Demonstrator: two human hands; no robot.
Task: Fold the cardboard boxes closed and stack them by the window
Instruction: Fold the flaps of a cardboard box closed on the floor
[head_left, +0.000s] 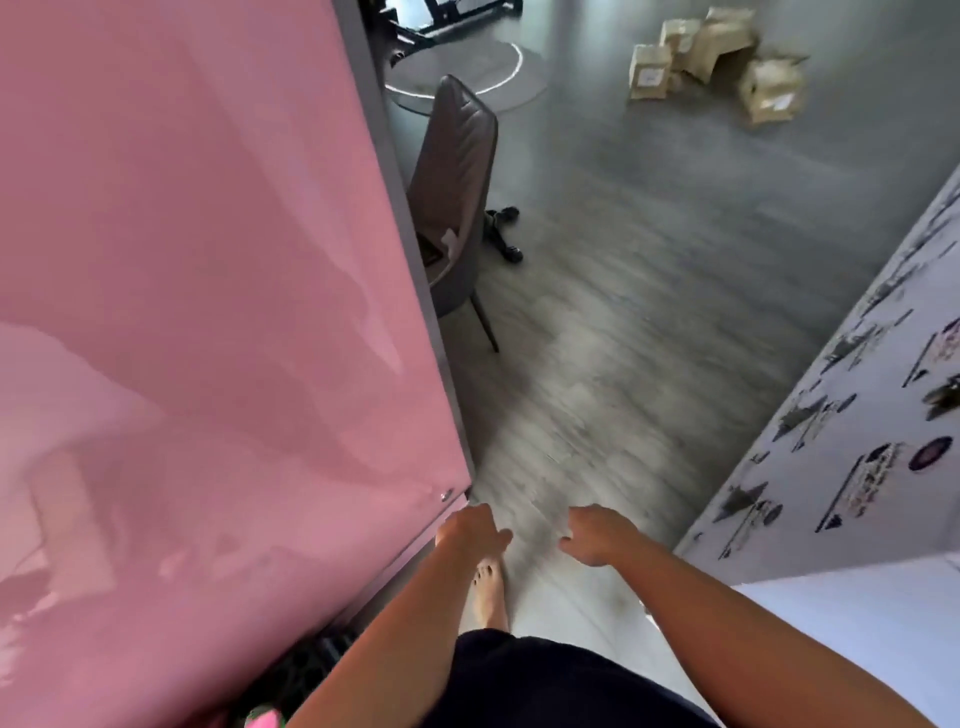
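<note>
Nothing is held by either hand — the left hand (475, 532) and the right hand (597, 535) are stretched forward with fingers loosely curled, low over the grey floor (649, 322). Several cardboard boxes (719, 62) are seen far ahead on that floor (flaps partly open), well apart from both hands, beyond a chair (457, 197) beside a pink panel (208, 260).

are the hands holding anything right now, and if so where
Nothing. The left hand and right hand hang empty; the cardboard boxes lie far off.
</note>
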